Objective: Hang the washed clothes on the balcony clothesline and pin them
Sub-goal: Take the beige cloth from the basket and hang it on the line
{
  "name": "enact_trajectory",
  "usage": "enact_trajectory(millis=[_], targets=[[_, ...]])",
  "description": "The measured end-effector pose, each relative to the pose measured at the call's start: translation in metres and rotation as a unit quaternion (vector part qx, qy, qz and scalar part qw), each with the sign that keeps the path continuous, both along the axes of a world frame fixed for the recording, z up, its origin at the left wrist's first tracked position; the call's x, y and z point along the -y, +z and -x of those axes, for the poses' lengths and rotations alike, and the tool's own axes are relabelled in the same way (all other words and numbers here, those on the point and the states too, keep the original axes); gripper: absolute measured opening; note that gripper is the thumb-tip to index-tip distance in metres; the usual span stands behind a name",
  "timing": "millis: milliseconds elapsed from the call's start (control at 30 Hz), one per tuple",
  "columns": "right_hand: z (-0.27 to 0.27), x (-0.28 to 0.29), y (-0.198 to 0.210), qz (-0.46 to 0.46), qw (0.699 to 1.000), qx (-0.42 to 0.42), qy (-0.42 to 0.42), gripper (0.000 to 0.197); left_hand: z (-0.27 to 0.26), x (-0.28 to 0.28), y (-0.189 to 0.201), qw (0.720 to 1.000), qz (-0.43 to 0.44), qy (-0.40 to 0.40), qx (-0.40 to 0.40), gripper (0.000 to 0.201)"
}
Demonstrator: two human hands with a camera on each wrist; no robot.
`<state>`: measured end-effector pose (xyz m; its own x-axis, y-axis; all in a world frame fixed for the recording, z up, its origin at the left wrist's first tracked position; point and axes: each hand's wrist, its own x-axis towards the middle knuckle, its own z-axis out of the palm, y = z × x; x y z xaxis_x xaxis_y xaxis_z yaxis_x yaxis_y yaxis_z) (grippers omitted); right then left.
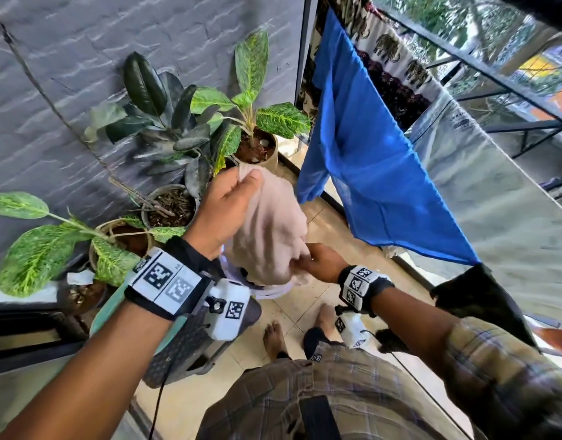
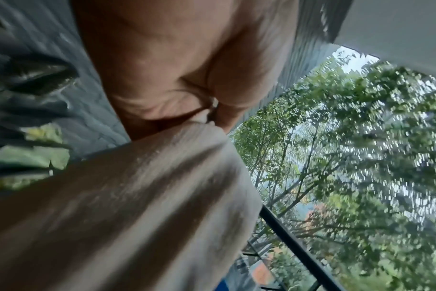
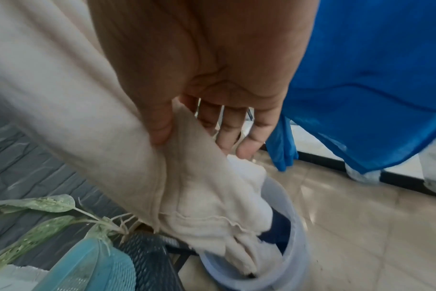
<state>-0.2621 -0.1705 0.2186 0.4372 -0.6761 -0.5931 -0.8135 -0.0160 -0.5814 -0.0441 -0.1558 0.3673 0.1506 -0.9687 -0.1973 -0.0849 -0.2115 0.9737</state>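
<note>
Held up by both hands, a beige garment [image 1: 270, 230] is stretched above a pale bucket [image 3: 290, 226], its lower end trailing into the bucket. Its top is gripped by the left hand [image 1: 224, 211], fingers curled round a bunch of cloth. Lower down, a fold is pinched by the right hand [image 1: 321, 262]. A blue cloth [image 1: 368, 160] is draped over the clothesline nearby, beside potted plants [image 1: 209, 122].

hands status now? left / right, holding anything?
Left hand: closed, gripping the top of the beige garment.
Right hand: thumb and fingers pinching the same garment lower down.
</note>
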Motion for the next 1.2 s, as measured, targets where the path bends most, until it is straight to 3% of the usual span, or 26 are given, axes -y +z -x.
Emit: enact_trajectory(millis=[100,200,300,400,467,533,633,700,767,933,1000,1100,1167,1200], targets=[[0.008,0.012,0.034,0.019,0.998,0.037,0.043,0.032,-0.022,0.006,-0.009,0.993,-0.01,-0.022,0.117,0.043],[0.022,0.019,0.065,-0.003,0.995,0.097,0.036,0.019,-0.037,0.01,-0.034,0.963,-0.054,-0.069,0.255,0.051],[0.025,0.024,0.083,0.004,0.989,0.147,-0.009,0.012,-0.032,0.007,-0.057,0.924,-0.104,-0.106,0.353,0.034],[0.017,0.034,0.095,0.081,0.984,0.143,-0.067,0.028,-0.02,-0.006,-0.076,0.888,-0.147,-0.174,0.399,0.043],[0.006,0.038,0.104,0.112,0.976,0.155,-0.1,0.039,-0.014,-0.015,-0.085,0.88,-0.147,-0.187,0.411,0.052],[-0.005,0.04,0.108,0.134,0.971,0.159,-0.122,0.046,-0.006,-0.023,-0.086,0.884,-0.144,-0.216,0.389,0.05],[-0.019,0.042,0.111,0.134,0.959,0.19,-0.16,0.049,0.013,-0.036,-0.082,0.915,-0.142,-0.259,0.275,0.063],[-0.028,0.042,0.116,0.118,0.947,0.225,-0.197,0.05,0.021,-0.042,-0.091,0.934,-0.135,-0.233,0.234,0.071],[-0.035,0.043,0.123,0.108,0.935,0.258,-0.218,0.05,0.026,-0.045,-0.099,0.947,-0.123,-0.216,0.202,0.066],[-0.043,0.043,0.133,0.067,0.91,0.316,-0.261,0.048,0.035,-0.042,-0.089,0.961,-0.095,-0.196,0.173,0.062],[-0.043,0.043,0.13,0.029,0.892,0.338,-0.299,0.042,0.034,-0.04,-0.086,0.965,-0.117,-0.184,0.145,0.063],[-0.032,0.047,0.125,-0.013,0.868,0.373,-0.327,0.02,0.027,-0.039,-0.083,0.975,-0.142,-0.146,0.083,0.048],[-0.017,0.048,0.123,-0.021,0.884,0.358,-0.3,0.016,0.021,-0.035,-0.072,0.984,-0.136,-0.114,0.022,0.039],[-0.008,0.045,0.121,-0.027,0.9,0.337,-0.277,0.024,0.017,-0.033,-0.064,0.986,-0.133,-0.1,-0.009,0.033]])
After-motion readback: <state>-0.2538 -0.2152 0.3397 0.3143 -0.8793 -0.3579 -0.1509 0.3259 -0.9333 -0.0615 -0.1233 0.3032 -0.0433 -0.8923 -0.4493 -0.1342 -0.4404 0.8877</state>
